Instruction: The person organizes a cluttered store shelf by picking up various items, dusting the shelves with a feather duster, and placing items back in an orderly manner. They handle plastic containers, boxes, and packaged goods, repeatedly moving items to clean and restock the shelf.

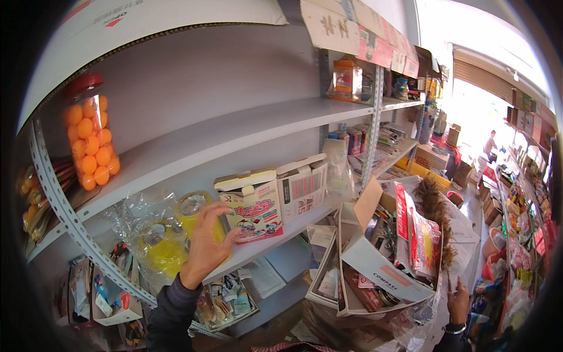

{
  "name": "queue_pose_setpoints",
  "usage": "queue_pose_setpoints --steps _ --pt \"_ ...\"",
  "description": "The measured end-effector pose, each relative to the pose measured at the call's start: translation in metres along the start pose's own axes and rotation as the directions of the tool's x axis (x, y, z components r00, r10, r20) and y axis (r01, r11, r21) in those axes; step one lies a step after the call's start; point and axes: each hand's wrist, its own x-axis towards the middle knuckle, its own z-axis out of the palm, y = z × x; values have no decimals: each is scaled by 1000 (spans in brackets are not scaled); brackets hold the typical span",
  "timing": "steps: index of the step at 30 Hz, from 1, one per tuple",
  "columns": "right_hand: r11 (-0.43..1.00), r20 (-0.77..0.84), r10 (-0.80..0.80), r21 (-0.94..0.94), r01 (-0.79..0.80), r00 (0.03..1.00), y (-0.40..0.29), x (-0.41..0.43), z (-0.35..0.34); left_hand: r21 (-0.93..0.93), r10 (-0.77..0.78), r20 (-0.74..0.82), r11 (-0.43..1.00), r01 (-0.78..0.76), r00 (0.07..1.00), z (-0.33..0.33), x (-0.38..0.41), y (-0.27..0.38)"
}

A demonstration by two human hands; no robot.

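Observation:
My left hand [209,240] is at the lower shelf, fingers spread and curved, holding nothing. Its fingertips are at the left edge of a printed carton [257,213] with its top flap up; whether they touch it is unclear. Behind and left of the hand are large rolls of yellow tape [162,251] in clear plastic wrap. A second carton [303,189] stands right of the first. At the lower right, my right hand [458,301] is closed around the thin handle of a brown feather duster [433,220], whose feathers point up beside an open carton [387,273] of mixed goods.
A red-lidded jar of orange balls [92,136] stands on the upper shelf [228,127]. A perforated metal post [66,211] curves past at left. Below are boxes of small packets [226,303]. Stocked shelves [519,211] line the right; a person [490,146] is far off near the doorway.

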Motion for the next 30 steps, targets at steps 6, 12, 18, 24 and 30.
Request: queue_pose_setpoints --steps 6,12,18,24,30 --pt "995 -239 30 103 -5 970 -8 8 -18 -65 -144 46 987 147 989 35 -20 -54" --pt "994 -2 65 -86 -65 998 22 15 33 -332 -246 -34 917 221 969 86 -16 -97" --pt "972 -220 14 230 38 975 12 17 18 -7 -74 -249 997 74 966 78 10 -76" --pt "924 -340 -300 129 361 891 -27 34 -77 253 66 -187 967 -17 980 61 38 -60" --pt "764 -390 -616 -82 640 685 -190 30 -155 131 91 -188 989 -67 978 87 24 -64"
